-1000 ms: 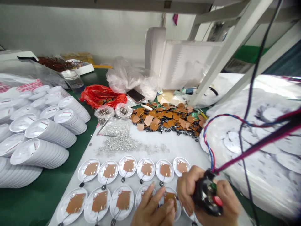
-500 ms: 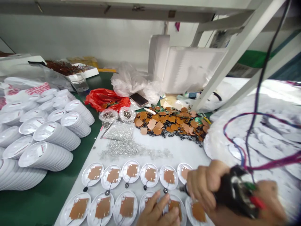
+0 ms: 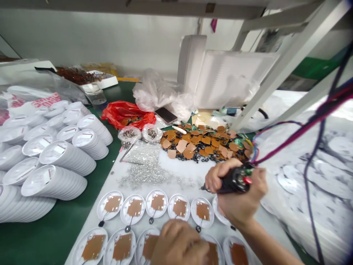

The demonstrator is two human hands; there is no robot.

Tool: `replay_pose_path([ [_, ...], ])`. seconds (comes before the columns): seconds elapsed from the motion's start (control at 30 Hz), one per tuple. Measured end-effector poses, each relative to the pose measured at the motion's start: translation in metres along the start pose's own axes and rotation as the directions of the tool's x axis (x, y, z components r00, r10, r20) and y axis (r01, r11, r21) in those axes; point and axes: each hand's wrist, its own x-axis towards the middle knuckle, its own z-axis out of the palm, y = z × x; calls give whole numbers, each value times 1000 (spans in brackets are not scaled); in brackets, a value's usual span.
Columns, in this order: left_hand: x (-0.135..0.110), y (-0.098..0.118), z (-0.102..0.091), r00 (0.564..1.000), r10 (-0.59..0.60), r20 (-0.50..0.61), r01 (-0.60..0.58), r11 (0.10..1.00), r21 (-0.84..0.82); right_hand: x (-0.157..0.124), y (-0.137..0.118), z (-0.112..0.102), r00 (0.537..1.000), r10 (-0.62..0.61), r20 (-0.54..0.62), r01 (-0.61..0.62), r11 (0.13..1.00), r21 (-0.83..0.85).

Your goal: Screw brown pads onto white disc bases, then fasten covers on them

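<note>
Nothing legible, red lettering on white plastic bag (image 3: 46, 100), too blurred

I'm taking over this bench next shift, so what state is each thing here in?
Right hand: gripping the tool, fingers wrapped round it.
Black corded tool: held up, tip pointing left.
Left hand: blurred, low over the front discs.
White round discs: laid out in rows, each bearing a copper-coloured square.
White disc stacks: leaning over on their sides.
Red plastic bag: crumpled.
Silver small parts: loose, spread in a pile.
Phone: lying flat.
</note>
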Motion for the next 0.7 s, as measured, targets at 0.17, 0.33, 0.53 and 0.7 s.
replay_pose_path([
  [0.17, 51, -16, -30, 925, -191, 330, 197, 980, 16, -16, -33, 11, 997, 77, 13, -78, 995, 58],
  [0.33, 66, -22, -20, 896, -187, 404, 258, 958, -128, -29, -51, 12, 983, 184, 20, -185, 979, 92],
  [0.53, 62, -22, -21, 890, -46, 454, 154, 967, -203, -34, -60, 13, 973, 227, 37, -230, 962, 146],
  [0.7, 57, -13, -24, 867, -11, 499, 202, 922, -329, -37, -70, 5, 956, 266, 128, -285, 942, 178],
])
